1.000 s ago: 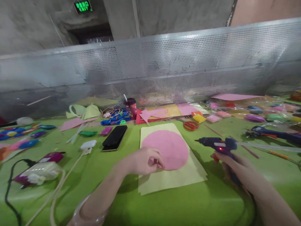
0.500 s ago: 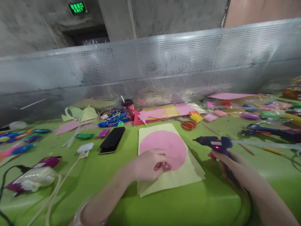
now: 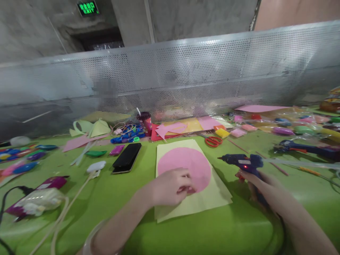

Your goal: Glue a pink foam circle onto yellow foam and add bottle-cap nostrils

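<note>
A pink paper circle [image 3: 186, 165] lies on a pale yellow sheet [image 3: 202, 200] on the green table. My left hand [image 3: 170, 187] rests over the circle's near edge, its fingers curled and pinching something small and pink that I cannot make out. My right hand [image 3: 259, 186] grips the handle of a dark blue glue gun [image 3: 243, 162] to the right of the sheet. The gun's nozzle points left toward the circle, and a red light glows on its body.
A black phone [image 3: 127, 157] lies left of the sheet. Red scissors [image 3: 213, 141], a dark cup [image 3: 145, 120], coloured paper scraps and clay pieces crowd the back. A second glue gun [image 3: 305, 148] lies at right. Cords [image 3: 61, 216] and a packet [image 3: 37, 201] sit at left. A perforated metal screen [image 3: 212, 71] stands behind.
My left hand has slid slightly right along the circle's near edge with its fingers working. The camera has shifted a little. The glue gun has stayed nearly still.
</note>
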A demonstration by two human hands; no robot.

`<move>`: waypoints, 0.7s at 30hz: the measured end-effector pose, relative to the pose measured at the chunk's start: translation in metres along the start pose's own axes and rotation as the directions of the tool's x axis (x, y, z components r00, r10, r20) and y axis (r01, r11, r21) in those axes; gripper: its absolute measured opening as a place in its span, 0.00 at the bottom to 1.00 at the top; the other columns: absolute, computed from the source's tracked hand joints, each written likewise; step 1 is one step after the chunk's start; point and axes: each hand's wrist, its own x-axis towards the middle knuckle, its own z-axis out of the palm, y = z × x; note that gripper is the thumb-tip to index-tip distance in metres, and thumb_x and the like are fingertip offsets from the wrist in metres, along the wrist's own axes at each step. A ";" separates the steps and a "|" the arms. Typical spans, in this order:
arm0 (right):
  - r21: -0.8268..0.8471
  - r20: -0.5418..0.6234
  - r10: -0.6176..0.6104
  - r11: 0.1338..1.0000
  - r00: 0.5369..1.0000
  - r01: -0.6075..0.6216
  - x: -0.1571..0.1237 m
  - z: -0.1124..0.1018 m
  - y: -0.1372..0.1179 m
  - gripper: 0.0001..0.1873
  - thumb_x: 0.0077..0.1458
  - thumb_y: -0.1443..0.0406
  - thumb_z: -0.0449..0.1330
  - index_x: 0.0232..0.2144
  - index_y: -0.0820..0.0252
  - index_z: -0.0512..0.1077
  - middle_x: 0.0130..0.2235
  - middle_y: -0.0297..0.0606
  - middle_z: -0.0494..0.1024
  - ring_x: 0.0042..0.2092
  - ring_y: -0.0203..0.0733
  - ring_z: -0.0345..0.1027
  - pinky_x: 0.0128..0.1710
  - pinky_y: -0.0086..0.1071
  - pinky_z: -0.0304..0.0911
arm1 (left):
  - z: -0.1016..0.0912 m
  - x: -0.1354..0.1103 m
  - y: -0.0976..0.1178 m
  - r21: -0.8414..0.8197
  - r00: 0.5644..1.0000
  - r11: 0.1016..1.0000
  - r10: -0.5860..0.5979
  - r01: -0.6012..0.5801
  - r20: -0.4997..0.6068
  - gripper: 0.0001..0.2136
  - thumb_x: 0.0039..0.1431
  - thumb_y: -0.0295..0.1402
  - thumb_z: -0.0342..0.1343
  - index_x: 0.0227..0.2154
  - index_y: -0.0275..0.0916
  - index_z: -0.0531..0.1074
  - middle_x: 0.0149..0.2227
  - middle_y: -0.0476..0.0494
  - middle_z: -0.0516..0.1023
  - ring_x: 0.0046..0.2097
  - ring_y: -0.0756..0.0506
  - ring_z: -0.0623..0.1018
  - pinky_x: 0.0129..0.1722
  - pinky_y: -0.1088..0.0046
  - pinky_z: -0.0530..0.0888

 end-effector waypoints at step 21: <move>-0.016 0.026 -0.035 0.999 0.999 0.036 0.001 -0.001 0.003 0.21 0.47 0.47 0.52 0.26 0.59 0.67 0.12 0.28 0.62 0.16 0.36 0.58 0.14 0.28 0.51 | -0.001 0.002 -0.006 -0.005 0.999 1.000 0.001 -0.002 -0.034 0.05 0.56 0.29 0.51 0.30 0.39 0.72 0.42 0.44 0.71 0.47 0.45 0.69 0.47 0.68 0.66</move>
